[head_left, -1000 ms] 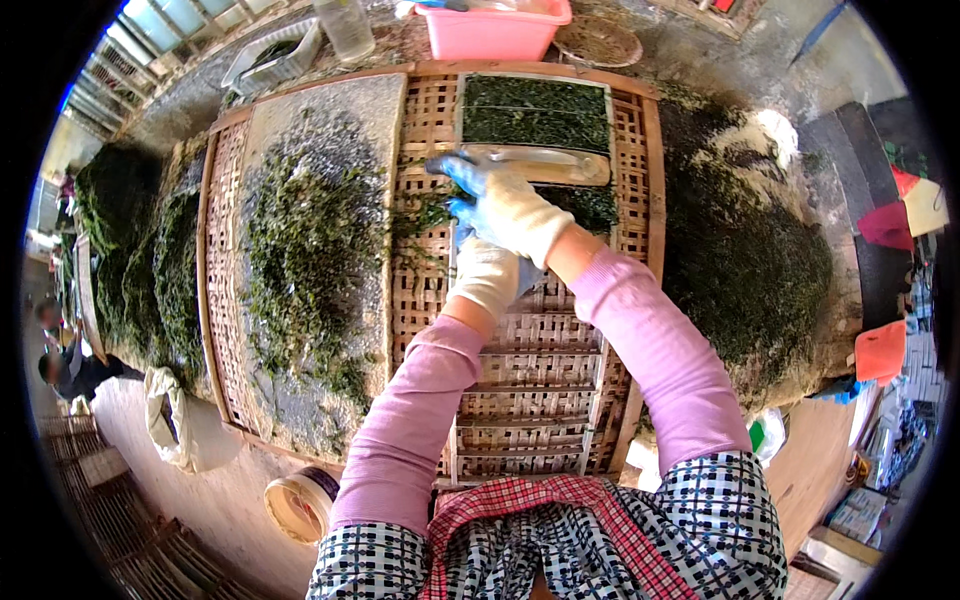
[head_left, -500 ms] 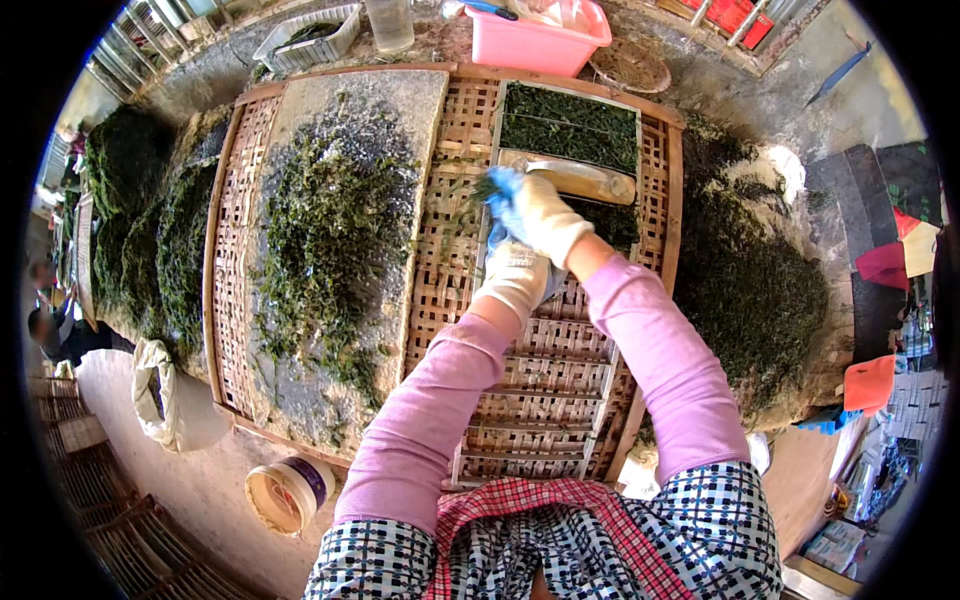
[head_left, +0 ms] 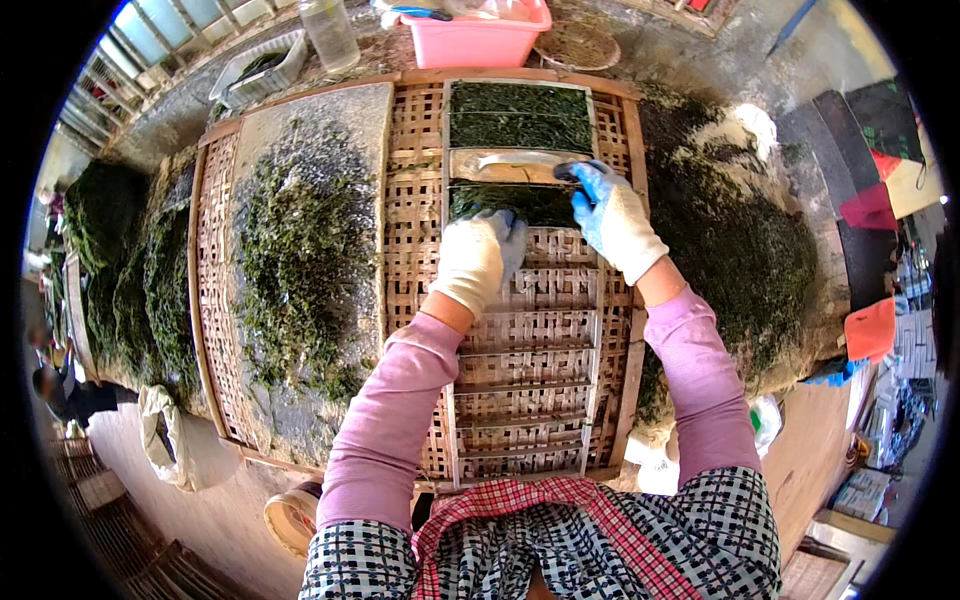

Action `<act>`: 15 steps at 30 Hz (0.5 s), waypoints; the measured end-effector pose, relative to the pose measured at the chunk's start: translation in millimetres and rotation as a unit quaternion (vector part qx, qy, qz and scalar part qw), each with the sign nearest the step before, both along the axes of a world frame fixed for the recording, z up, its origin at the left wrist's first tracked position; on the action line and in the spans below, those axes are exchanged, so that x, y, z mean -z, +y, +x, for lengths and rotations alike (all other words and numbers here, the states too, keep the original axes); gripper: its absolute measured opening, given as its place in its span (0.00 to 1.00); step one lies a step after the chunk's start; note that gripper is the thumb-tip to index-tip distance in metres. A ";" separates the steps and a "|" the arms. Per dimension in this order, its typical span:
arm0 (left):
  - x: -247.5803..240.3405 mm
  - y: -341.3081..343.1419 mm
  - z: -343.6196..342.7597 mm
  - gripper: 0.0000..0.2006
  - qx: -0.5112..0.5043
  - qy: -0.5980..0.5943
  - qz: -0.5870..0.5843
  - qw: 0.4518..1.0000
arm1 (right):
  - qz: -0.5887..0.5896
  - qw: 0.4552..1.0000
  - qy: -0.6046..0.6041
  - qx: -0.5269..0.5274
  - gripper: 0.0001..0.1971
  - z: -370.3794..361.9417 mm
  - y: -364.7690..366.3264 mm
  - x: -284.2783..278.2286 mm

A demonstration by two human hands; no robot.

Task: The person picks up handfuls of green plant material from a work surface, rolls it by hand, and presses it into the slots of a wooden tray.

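Just beyond the left hand [head_left: 475, 258], and to the left of the right hand [head_left: 615, 220], a strip of dark green shreds [head_left: 540, 205] fills one compartment of the slatted frame [head_left: 594, 350]. The left hand's fingers curl at the strip's near edge; whether they grip anything, I cannot tell. Half-bent, the right hand's fingers reach the end of the wooden block [head_left: 515, 173]; their hold is unclear too. Evening the shreds seems the step in hand; the next move calls for light fingertip pressure, kept inside the slats.

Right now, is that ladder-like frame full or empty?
Partly full: green shreds fill far sections of the ladder-like frame, while woven mat shows through the near ones.
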State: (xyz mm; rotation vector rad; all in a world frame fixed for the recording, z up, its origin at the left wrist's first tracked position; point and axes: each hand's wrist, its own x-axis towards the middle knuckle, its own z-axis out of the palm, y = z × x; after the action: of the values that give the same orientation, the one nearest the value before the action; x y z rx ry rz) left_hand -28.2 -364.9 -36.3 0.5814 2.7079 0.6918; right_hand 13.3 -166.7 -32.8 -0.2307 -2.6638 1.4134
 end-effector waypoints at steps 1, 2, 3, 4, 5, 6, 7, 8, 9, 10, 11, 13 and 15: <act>-5.0 0.5 1.6 0.20 0.006 0.036 0.015 0.999 | 0.062 0.998 0.006 -0.015 0.14 2.1 -2.9 -0.1; -10.9 -1.5 2.7 0.19 0.010 0.074 0.028 0.997 | 0.121 0.992 0.016 -0.030 0.16 3.5 -7.5 -2.0; -9.6 -4.5 -0.5 0.21 0.015 0.128 0.031 0.991 | 0.212 0.975 0.013 -0.068 0.16 3.3 -1.2 6.1; -9.2 -6.7 -0.2 0.18 -0.004 0.170 0.021 0.985 | 0.302 0.948 0.009 -0.105 0.17 3.3 6.7 17.1; -0.3 -15.3 -3.8 0.17 -0.011 0.231 0.059 0.971 | 0.319 0.943 0.027 -0.094 0.19 5.0 9.2 19.8; 7.5 -25.1 -7.2 0.15 -0.019 0.291 0.095 0.952 | 0.290 0.951 0.056 -0.086 0.19 5.7 2.5 12.9; 14.8 -35.0 -9.9 0.14 -0.031 0.339 0.094 0.936 | 0.261 0.958 0.086 -0.078 0.19 6.5 -5.7 4.8; 18.8 -43.5 -11.4 0.14 -0.047 0.344 0.096 0.933 | 0.232 0.964 0.109 -0.071 0.20 8.7 -14.1 -4.7; 24.3 -50.5 -13.9 0.15 -0.070 0.316 0.117 0.939 | 0.309 0.947 0.015 -0.082 0.27 8.5 -22.9 -19.7; 29.2 -57.8 -16.7 0.15 -0.093 0.287 0.138 0.943 | 0.382 0.918 0.026 -0.102 0.29 8.2 -25.3 -15.2; 26.1 -64.5 -18.8 0.15 -0.093 0.331 0.209 0.916 | 0.453 0.882 0.042 -0.121 0.31 6.9 -26.7 -11.6; 19.6 -71.0 -22.4 0.14 -0.104 0.215 0.324 0.916 | 0.569 0.807 0.009 -0.158 0.35 -1.5 -32.9 3.2; 13.1 -73.6 -22.6 0.18 -0.141 0.127 0.405 0.894 | 0.552 0.810 -0.028 -0.198 0.34 -14.0 -62.8 -1.5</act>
State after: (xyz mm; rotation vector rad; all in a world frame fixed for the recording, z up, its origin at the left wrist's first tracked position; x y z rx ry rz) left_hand -50.8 -438.5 -49.4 0.4611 2.6635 1.9895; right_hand -0.8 -229.5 -31.4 0.4210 -3.1523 -0.3138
